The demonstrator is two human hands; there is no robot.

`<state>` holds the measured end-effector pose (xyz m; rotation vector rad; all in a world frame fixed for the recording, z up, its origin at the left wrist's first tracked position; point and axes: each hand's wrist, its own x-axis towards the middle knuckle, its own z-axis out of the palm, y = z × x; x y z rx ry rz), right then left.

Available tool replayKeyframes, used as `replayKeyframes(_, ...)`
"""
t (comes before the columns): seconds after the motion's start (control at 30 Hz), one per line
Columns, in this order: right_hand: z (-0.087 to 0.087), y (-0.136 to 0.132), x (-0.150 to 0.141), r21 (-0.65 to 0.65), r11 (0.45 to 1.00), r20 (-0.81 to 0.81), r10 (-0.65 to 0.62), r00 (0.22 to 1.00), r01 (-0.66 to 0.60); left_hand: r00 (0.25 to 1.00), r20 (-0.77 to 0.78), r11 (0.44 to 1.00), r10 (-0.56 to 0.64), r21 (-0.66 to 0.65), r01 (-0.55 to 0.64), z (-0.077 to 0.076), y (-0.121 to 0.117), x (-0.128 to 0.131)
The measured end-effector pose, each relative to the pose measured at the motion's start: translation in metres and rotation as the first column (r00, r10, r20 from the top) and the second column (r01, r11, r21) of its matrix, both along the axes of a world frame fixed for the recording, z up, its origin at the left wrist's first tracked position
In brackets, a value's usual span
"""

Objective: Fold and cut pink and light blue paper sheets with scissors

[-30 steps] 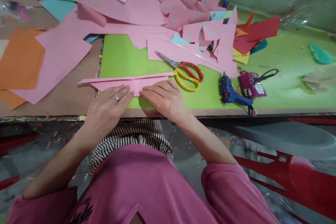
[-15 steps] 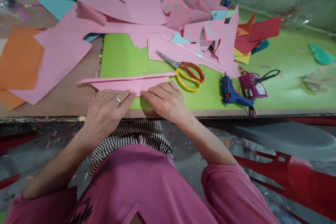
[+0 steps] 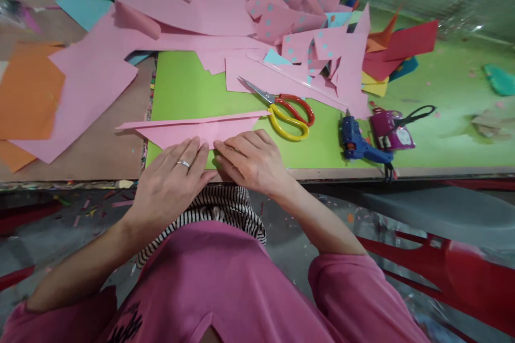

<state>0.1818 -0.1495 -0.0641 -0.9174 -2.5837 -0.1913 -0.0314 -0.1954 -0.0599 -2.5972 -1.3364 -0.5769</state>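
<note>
A folded piece of pink paper (image 3: 193, 129) lies on the green mat, a narrow fold running along its far edge. My left hand (image 3: 173, 169), with a ring on one finger, rests flat on its near edge, fingers stretched out and thumb to the side. Beside it, my right hand (image 3: 253, 161) lies on the near right part of the same paper, fingers extended and slightly bent. Scissors (image 3: 287, 110) with one red and one yellow handle lie just beyond my right hand, blades partly apart.
A blue glue gun (image 3: 360, 142) and a purple corded item (image 3: 392, 128) lie to the right. Pink sheets (image 3: 189, 5) and folded dotted pink pieces (image 3: 289, 16) cover the back. Orange paper (image 3: 30, 91) sits at left. A grey stool seat (image 3: 426, 209) stands below the table's right edge.
My left hand has slid slightly toward me and its thumb now shows apart from the fingers. The right hand's fingers have shifted a little on the paper.
</note>
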Motion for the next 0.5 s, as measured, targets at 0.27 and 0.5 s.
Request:
replayKeyframes(0.27,0.0007,-0.0024,0.0004,-0.042,0.999,0.024,-0.014,1.000,0.015,1.000,-0.009,1.000,-0.002,0.016,0.002,-0.0038,-0.0009,-0.0003)
replayKeyframes(0.5,0.0020,-0.0090,-0.0013,-0.046,0.998,0.048,-0.045,0.998,0.047,1.000,-0.004,0.999,0.002,-0.043,-0.002,-0.0050,-0.0006,-0.0002)
